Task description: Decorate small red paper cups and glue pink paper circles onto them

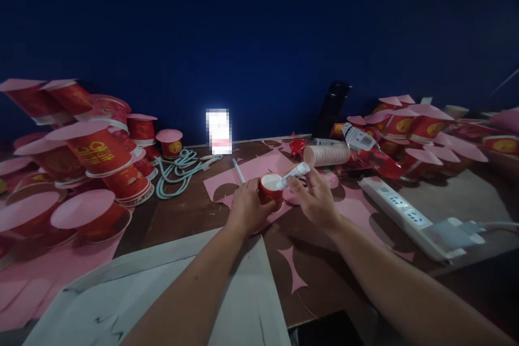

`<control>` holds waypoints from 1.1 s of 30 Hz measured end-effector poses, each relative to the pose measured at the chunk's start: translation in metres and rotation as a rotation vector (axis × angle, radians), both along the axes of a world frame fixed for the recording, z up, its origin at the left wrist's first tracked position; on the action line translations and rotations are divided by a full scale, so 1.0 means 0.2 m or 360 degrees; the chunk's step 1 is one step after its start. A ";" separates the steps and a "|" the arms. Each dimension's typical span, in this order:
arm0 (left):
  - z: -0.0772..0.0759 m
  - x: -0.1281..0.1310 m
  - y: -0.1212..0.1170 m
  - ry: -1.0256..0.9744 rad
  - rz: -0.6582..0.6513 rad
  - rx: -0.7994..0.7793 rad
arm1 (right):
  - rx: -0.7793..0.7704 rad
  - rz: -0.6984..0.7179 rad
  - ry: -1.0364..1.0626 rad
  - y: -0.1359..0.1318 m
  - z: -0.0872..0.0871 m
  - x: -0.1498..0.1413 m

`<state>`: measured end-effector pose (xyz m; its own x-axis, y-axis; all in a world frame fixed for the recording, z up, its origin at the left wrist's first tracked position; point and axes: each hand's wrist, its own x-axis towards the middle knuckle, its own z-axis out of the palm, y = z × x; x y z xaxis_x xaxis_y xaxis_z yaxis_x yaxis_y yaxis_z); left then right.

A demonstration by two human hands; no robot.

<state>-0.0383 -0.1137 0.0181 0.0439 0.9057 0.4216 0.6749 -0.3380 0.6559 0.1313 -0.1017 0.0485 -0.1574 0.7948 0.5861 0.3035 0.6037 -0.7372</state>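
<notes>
My left hand [248,206] is wrapped round a small red paper cup [276,201], whose pale round end faces up. Between the fingers of my right hand [317,199] is a white glue stick [298,174], tilted with its tip at the cup's rim. Pink paper [259,168] with round cut-outs lies under and behind the cup. A thin pale pen [238,171] rests on that paper. Just beyond my right hand, a stack of nested paper cups [327,155] lies on its side.
Red cups with pink paper discs [97,146] are piled at the left, and more [405,124] at the right. A power strip [405,216] with a plug lies right. A pale blue cable [176,173], a lit screen [219,131] and a dark bottle [332,108] are at the back.
</notes>
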 end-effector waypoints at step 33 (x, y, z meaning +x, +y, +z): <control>0.00 0.00 0.00 0.0024 -0.0005 -0.0180 | 0.0405 -0.0058 -0.0395 0.01 0.02 0.01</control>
